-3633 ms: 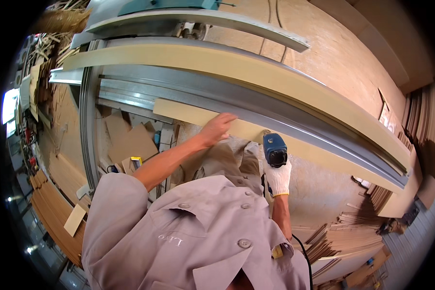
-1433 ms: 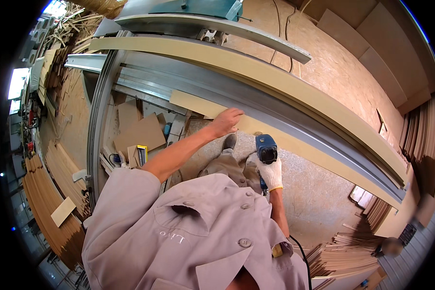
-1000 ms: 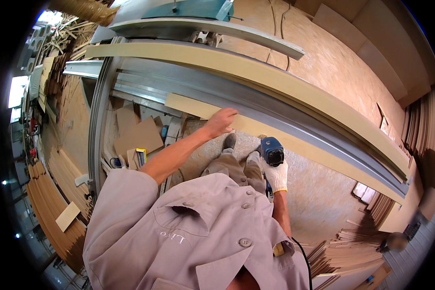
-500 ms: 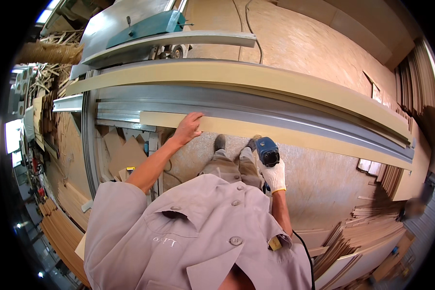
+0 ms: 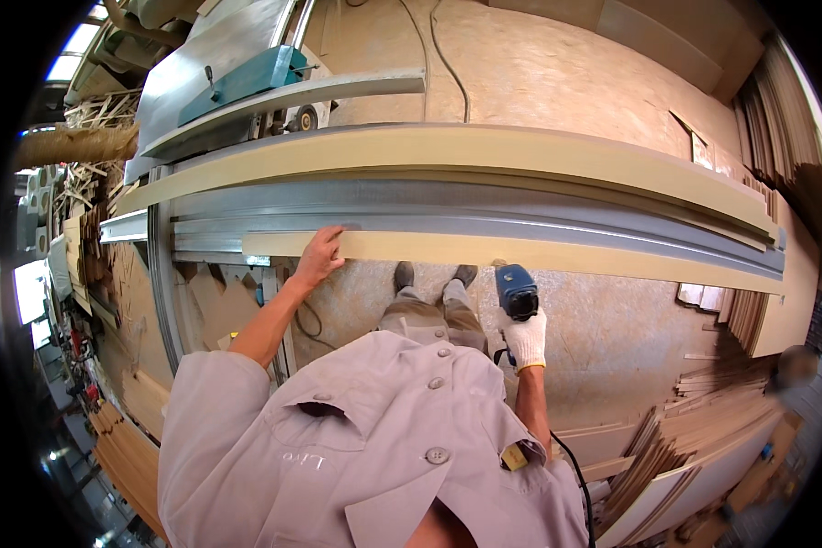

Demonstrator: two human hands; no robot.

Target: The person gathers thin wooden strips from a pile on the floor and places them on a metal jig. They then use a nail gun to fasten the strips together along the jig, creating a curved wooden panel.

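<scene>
A long pale yellow strip [image 5: 411, 247] lies along the near side of the metal rail bed [image 5: 374, 203]. My bare left hand [image 5: 320, 255] grips it near its left end, fingers over the top and thumb by the near edge. My right hand [image 5: 525, 338], in a white knit glove, is closed round a blue handheld power tool [image 5: 518, 290] with a black end. The tool's top is close to the strip's near edge; whether they touch I cannot tell. Its working end is hidden.
A second long yellow board [image 5: 447, 146] lies on the far side of the rail bed. Beyond it stands a machine with a teal guard [image 5: 247, 89]. Stacked panels [image 5: 703, 447] fill the lower right. A black cord [image 5: 575, 466] runs beside my right forearm.
The view has shifted slightly. My left hand has moved a little left on the strip, and my right hand has carried the power tool slightly right along its near edge.
</scene>
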